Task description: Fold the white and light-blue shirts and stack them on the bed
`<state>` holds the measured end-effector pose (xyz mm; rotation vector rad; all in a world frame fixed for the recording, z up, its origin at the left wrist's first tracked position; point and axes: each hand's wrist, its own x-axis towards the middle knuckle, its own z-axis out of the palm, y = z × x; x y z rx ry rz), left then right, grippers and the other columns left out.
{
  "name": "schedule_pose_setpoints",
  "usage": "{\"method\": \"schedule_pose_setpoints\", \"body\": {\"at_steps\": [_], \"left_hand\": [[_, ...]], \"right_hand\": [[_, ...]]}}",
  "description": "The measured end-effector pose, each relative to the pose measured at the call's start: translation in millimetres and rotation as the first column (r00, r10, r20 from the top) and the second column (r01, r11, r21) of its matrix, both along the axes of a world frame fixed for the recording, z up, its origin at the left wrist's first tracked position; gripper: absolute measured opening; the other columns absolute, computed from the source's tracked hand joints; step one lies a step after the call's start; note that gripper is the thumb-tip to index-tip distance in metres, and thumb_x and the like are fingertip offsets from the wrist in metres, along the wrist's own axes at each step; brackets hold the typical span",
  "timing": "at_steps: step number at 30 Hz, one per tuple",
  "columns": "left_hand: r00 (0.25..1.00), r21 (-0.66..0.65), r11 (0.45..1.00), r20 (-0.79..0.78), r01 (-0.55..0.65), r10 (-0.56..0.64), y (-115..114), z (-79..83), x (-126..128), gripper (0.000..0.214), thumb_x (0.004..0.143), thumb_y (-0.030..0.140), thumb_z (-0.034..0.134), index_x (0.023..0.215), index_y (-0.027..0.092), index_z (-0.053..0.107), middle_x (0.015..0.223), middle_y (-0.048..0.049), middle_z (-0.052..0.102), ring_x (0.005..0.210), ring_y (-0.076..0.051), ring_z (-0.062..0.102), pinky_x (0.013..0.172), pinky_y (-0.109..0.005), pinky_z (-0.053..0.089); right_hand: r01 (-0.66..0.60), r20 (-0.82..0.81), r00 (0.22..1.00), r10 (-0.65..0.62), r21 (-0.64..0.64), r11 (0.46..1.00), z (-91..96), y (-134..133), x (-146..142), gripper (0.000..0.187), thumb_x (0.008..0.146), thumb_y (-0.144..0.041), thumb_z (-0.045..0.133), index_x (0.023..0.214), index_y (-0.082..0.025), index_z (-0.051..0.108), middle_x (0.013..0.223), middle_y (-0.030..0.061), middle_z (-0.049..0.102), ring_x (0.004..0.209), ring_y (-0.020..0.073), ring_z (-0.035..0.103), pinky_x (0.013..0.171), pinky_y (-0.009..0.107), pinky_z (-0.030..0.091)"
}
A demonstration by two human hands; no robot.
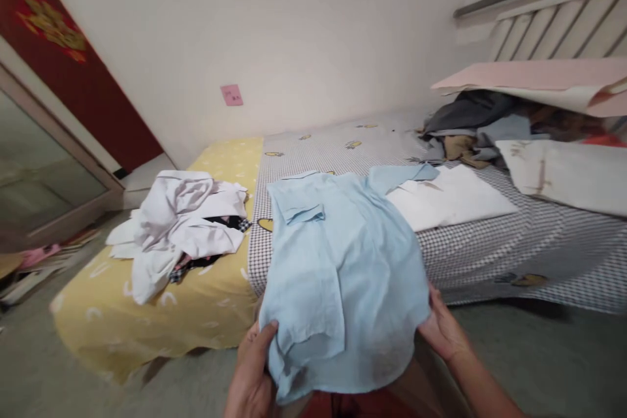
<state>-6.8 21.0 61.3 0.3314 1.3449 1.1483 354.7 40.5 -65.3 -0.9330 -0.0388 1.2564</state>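
Observation:
A light blue shirt (372, 261) lies partly on the bed, its lower end raised over the bed's near edge. My left hand (255, 366) grips the shirt's lower left edge, thumb on top and fingers underneath. On the other side, my right hand (443, 326) pinches the lower right edge; its fingertips are partly hidden behind the cloth. The shirt's left side is folded inward, with one sleeve laid across its front. The other sleeve stretches out to the upper right, against a folded white garment (455, 199).
A heap of white clothes (181, 222) sits on the yellow sheet (210, 320) at left. Dark clothes (470, 117), a white bag-like item (573, 173) and a pink sheet-like item (529, 75) are piled at right on the checked bedspread (490, 268). A radiator (563, 26) stands behind.

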Motion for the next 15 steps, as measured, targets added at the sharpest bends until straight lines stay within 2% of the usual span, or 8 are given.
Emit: {"method": "schedule_pose_setpoints", "body": {"at_steps": [2,4,7,11,13,15], "left_hand": [[0.996,-0.082,0.996,0.069,-0.042,0.048,-1,9.8,2,0.028,0.073,0.013,0.070,0.100,0.013,0.064,0.070,-0.0069,0.075,0.064,-0.023,0.072,0.061,-0.034,0.060],[0.994,-0.109,0.993,0.102,-0.033,0.044,-2,17.7,2,0.022,0.077,0.011,0.067,0.099,0.012,0.063,0.069,-0.0074,0.074,0.061,-0.022,0.071,0.058,-0.033,0.060],[0.998,-0.016,0.999,0.063,0.031,-0.030,-3,26.5,-8,0.019,0.074,0.019,0.075,0.086,0.013,0.063,0.065,-0.0051,0.071,0.056,-0.019,0.067,0.054,-0.029,0.056],[0.979,0.095,0.993,-0.197,0.069,-0.049,-2,28.3,-34,0.057,0.046,0.050,0.093,0.060,0.020,0.048,0.051,0.0078,0.050,0.047,-0.008,0.046,0.045,-0.020,0.039],[0.938,0.129,0.988,-0.345,0.083,-0.034,-3,23.8,-45,0.068,0.037,0.063,0.091,0.056,0.022,0.040,0.050,0.0099,0.041,0.048,-0.007,0.039,0.046,-0.020,0.035],[0.880,0.159,0.983,-0.476,0.089,-0.003,-7,16.5,-49,0.072,0.035,0.072,0.087,0.055,0.023,0.039,0.050,0.0094,0.040,0.050,-0.009,0.039,0.048,-0.022,0.035]], "right_hand": [[-0.072,-0.030,0.997,0.071,-0.026,0.997,24.6,3,-5,0.049,0.064,-0.027,0.087,0.110,-0.029,0.069,0.104,-0.0014,0.078,0.089,0.0191,0.072,0.088,0.034,0.059],[-0.127,-0.037,0.992,0.124,-0.110,0.986,49.6,2,-10,0.043,0.065,-0.020,0.084,0.106,-0.026,0.070,0.095,-0.0002,0.079,0.081,0.0207,0.073,0.086,0.036,0.061],[-0.145,-0.046,0.989,0.139,-0.191,0.971,82.7,-2,-11,0.032,0.070,-0.021,0.080,0.101,-0.022,0.071,0.086,0.0023,0.080,0.076,0.0229,0.074,0.083,0.037,0.062],[-0.170,-0.068,0.985,0.158,-0.230,0.958,113.8,-13,-7,0.033,0.069,-0.022,0.079,0.101,-0.019,0.071,0.088,0.0063,0.080,0.084,0.0272,0.075,0.083,0.038,0.063],[-0.184,-0.070,0.983,0.172,-0.239,0.953,121.5,-20,-9,0.041,0.065,-0.024,0.082,0.104,-0.019,0.070,0.089,0.0063,0.080,0.087,0.0281,0.075,0.083,0.038,0.062],[-0.201,-0.070,0.979,0.189,-0.251,0.947,121.5,-28,-12,0.049,0.061,-0.028,0.086,0.106,-0.019,0.070,0.090,0.0063,0.080,0.090,0.0291,0.075,0.084,0.038,0.062]]}}
